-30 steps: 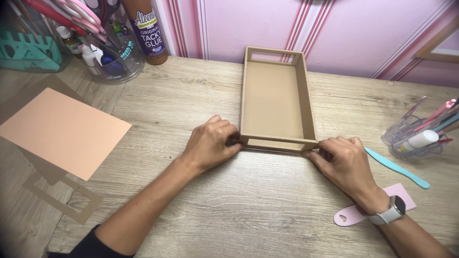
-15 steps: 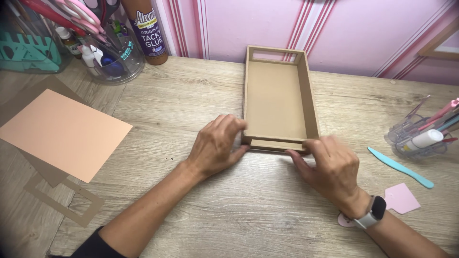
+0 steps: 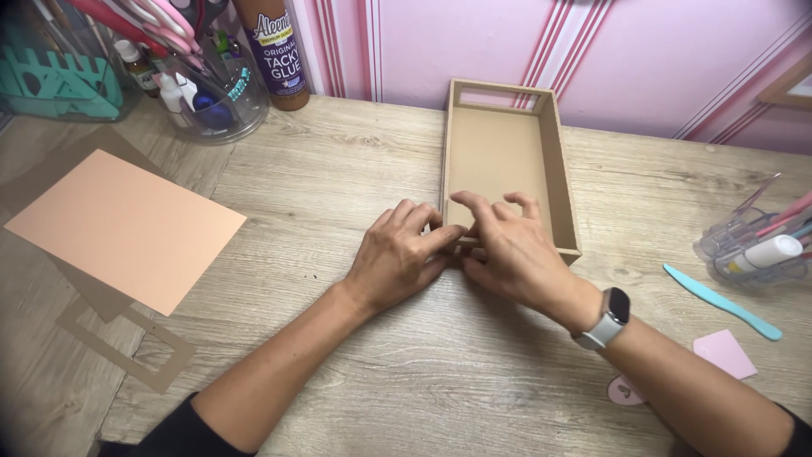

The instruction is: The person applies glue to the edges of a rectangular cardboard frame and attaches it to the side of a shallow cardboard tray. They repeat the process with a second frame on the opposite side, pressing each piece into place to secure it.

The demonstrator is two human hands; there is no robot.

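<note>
Both of my hands meet at the near end wall of the brown cardboard tray (image 3: 499, 161) mid-frame on the counter (image 3: 355, 178), left hand (image 3: 397, 258) and right hand (image 3: 512, 250) pinching it with curled fingers, so I press evenly, keeping the wall square.

A peach sheet (image 3: 123, 227) lay on the wooden table (image 3: 355, 161) at left. A glue bottle (image 3: 272, 52) stood behind (upright), a teal spatula (image 3: 721, 301) at right.
</note>
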